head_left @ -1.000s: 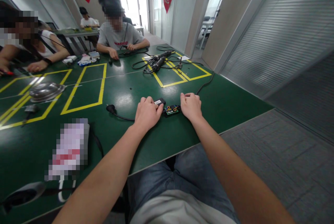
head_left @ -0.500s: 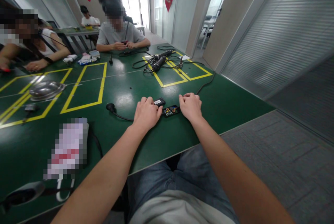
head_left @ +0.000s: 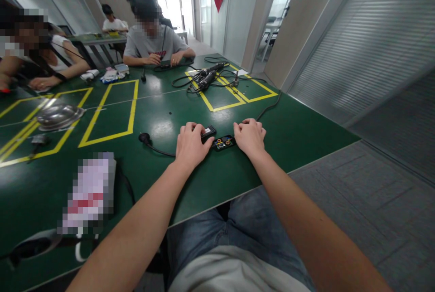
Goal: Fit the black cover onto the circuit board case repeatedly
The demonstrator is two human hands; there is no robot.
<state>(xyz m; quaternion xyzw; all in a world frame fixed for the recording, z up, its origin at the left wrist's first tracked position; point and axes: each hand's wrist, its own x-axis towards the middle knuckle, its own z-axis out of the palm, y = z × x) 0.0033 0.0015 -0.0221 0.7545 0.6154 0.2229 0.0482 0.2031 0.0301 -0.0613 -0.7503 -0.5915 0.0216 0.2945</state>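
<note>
A small open black case with a circuit board inside (head_left: 224, 142) lies on the green table between my two hands. Just behind it, a black cover with a white label (head_left: 208, 133) sticks out from under the fingers of my left hand (head_left: 193, 142). That hand is closed around the cover's left part, its thumb reaching to the case's left end. My right hand (head_left: 249, 137) has its fingers curled in at the case's right end, where a black cord (head_left: 268, 109) comes out behind it. Its fingertips are partly hidden. Another cord with a black plug (head_left: 145, 138) runs under my left hand.
Black handheld tools with tangled cables (head_left: 207, 76) lie beyond, over yellow tape outlines. At left are a shiny metal piece (head_left: 60, 116), a blurred-out pouch (head_left: 90, 192) and a strap. Co-workers sit across the table. The table's edge (head_left: 326, 158) runs along the right.
My left hand has shifted slightly, its thumb now more stretched toward the case, and the cover has tilted a little. My right hand stays at the case's right end.
</note>
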